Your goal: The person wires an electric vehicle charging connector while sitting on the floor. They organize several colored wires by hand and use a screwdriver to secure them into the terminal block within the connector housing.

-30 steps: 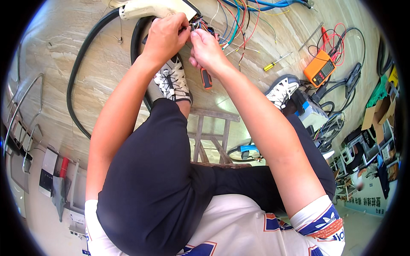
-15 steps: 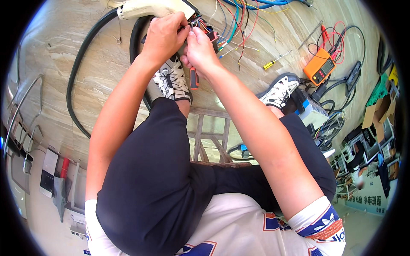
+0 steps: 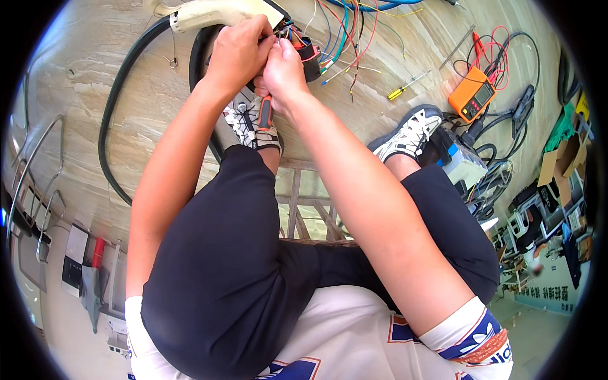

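Observation:
My left hand (image 3: 239, 54) and my right hand (image 3: 283, 71) meet fingertip to fingertip beside a cream plastic housing (image 3: 218, 12), shaped like a gun handle. The left fingers are pinched close to thin coloured wires (image 3: 288, 30) coming from its open end; what lies between them is hidden. From beneath my closed right hand sticks out an orange-and-grey handle (image 3: 265, 114); the tool's working end cannot be seen. A black round connector (image 3: 309, 60) with a red edge sits just right of my right fingers, and loose coloured wires (image 3: 345, 38) fan out beyond it.
A thick black cable (image 3: 109, 126) loops on the left. To the right, a yellow screwdriver (image 3: 398, 94) and an orange multimeter (image 3: 472, 95) with red leads lie on the tiled floor (image 3: 354, 120). My shoes (image 3: 408, 133) flank the work. A grey-white box (image 3: 464, 166) and cables stand farther right.
Both hands have shifted slightly left, still together. The orange-and-grey handle has swung left and now lies over my left shoe. More of the black connector shows.

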`<state>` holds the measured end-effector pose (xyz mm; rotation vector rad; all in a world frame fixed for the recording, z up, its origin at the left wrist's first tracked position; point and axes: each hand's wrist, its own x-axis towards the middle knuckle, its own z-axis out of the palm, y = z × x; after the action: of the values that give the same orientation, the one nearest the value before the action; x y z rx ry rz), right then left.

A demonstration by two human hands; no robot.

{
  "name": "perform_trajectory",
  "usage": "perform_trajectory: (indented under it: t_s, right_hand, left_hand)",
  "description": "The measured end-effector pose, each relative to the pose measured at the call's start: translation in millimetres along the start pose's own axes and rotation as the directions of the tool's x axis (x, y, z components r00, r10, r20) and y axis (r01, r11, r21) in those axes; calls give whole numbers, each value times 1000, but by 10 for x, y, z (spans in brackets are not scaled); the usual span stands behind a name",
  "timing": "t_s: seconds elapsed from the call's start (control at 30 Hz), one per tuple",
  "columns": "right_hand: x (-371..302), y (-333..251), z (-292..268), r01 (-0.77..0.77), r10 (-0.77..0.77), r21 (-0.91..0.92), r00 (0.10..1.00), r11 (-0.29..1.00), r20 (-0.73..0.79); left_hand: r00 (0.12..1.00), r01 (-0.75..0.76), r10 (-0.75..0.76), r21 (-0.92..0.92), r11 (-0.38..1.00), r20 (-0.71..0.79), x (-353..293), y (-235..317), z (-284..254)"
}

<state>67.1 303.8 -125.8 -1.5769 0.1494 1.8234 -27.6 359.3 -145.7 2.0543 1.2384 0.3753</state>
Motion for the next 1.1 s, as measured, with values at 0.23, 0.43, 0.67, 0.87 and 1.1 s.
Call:
perform_trajectory:
  t_s: [0.23,0.43,0.67,0.87,1.1]
  right_hand:
    - [101,49,-49,-13,11,87,1000,996,23]
    - [133,65,-61,1,-2,60,1000,998,15]
    - [120,137,37,122,-154,-187,973,975,-171]
    - [362,392,11,328,-457,-419,852,847,-256]
    - [239,272,-51,406,-602,-584,777,703,-184]
  left_hand:
    - [1000,-5,4,43,999,23,32,-20,4]
    - [1000,-2,1,33,999,23,34,-24,11]
    - [999,25,-27,52,998,39,8,-48,42]
    - [999,-31,31,15,999,22,41,-15,10]
    - [998,-58,57,61,996,15,66,51,10]
